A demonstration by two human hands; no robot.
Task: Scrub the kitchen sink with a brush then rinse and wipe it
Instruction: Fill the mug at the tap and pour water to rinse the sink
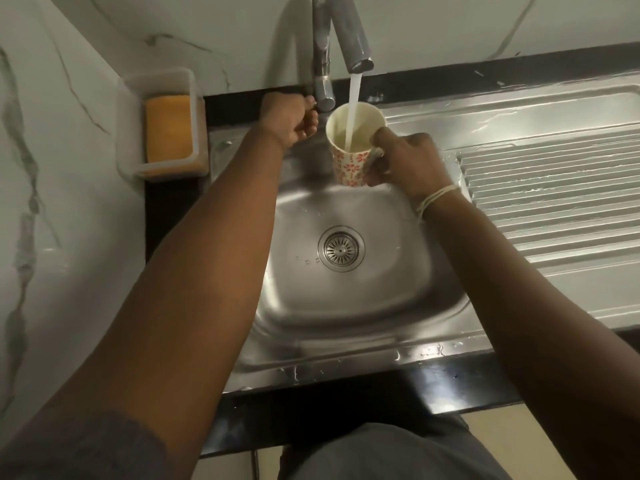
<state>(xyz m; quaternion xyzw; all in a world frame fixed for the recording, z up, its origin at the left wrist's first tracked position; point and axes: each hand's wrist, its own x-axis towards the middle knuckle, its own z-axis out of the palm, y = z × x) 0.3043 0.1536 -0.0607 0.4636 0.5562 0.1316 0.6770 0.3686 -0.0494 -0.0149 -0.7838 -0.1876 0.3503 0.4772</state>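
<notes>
The person seems to be working through the rinse step: the right hand [405, 161] is gripping the handle of a floral mug [351, 147] and holding it under the tap spout [356, 39], where a stream of water [353, 109] is running into it, so the mug is partly filling with pale water. The left hand [291, 119] is curling round the tap lever at the base of the tap, left of the mug. The sink [311, 351] is lying directly below the mug, its basin wet, its drain strainer [341, 249] uncovered, its ribbed drainboard [554, 188] lying to the mug's right. Next, I judge, the lever needs closing and the mug tipping over the basin walls. Left of the tap, on the counter [346, 410], a clear tub [162, 123] is holding a yellow sponge [168, 128]. No brush is showing.
</notes>
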